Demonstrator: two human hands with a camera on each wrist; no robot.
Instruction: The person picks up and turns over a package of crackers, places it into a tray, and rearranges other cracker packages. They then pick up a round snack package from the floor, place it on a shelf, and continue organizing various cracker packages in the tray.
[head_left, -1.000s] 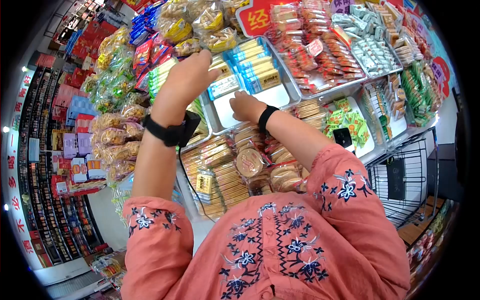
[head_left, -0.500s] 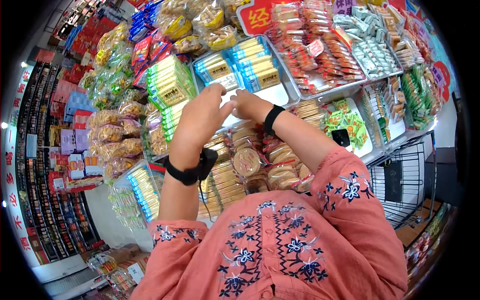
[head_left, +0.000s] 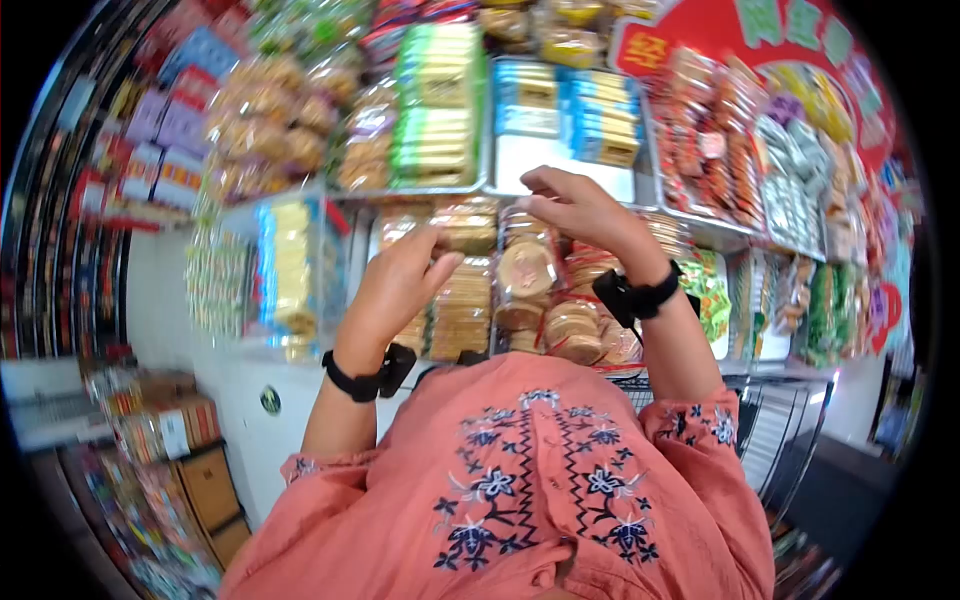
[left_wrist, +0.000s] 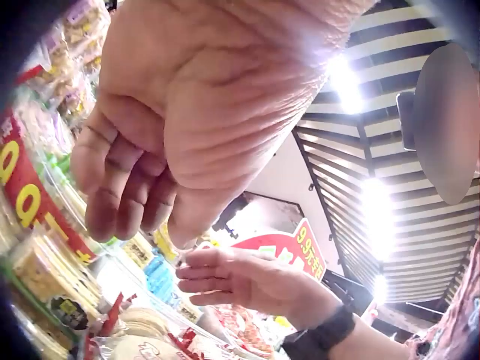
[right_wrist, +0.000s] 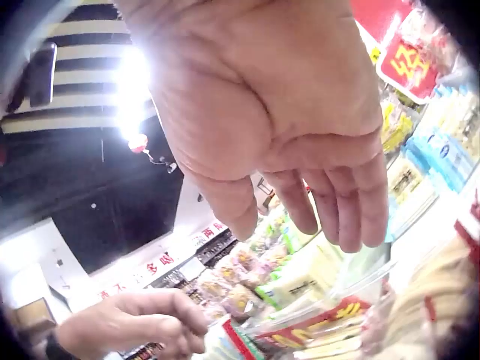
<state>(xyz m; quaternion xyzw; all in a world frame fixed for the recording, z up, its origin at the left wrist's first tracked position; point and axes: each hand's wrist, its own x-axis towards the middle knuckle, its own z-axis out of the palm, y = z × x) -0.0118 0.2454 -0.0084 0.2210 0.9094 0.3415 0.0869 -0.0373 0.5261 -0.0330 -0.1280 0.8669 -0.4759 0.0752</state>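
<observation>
My left hand (head_left: 392, 285) hovers over the near row of packaged biscuits, with nothing in its loosely bent fingers. Farther right, my right hand (head_left: 585, 210) hangs at the front edge of a metal tray (head_left: 643, 190), its fingers relaxed and empty. That tray holds blue-wrapped biscuit packs (head_left: 605, 115) towards its back, and its white bottom shows in front. Beside it stand stacked green-wrapped biscuit packs (head_left: 437, 105). Below the hands lie bagged round biscuits (head_left: 527, 268). Both palms show in the wrist views, with a gap between the hands.
Red-wrapped snacks (head_left: 700, 140) fill the tray at right. To the left are bagged pastries (head_left: 262, 120) and a clear bin of blue packs (head_left: 290, 265). A wire shopping cart (head_left: 790, 430) stands at the near right, with cartons (head_left: 180, 420) on the left.
The left hand went from over the green packs to beside the right hand, then back towards the body. Now the hands are apart, and the head view has turned left.
</observation>
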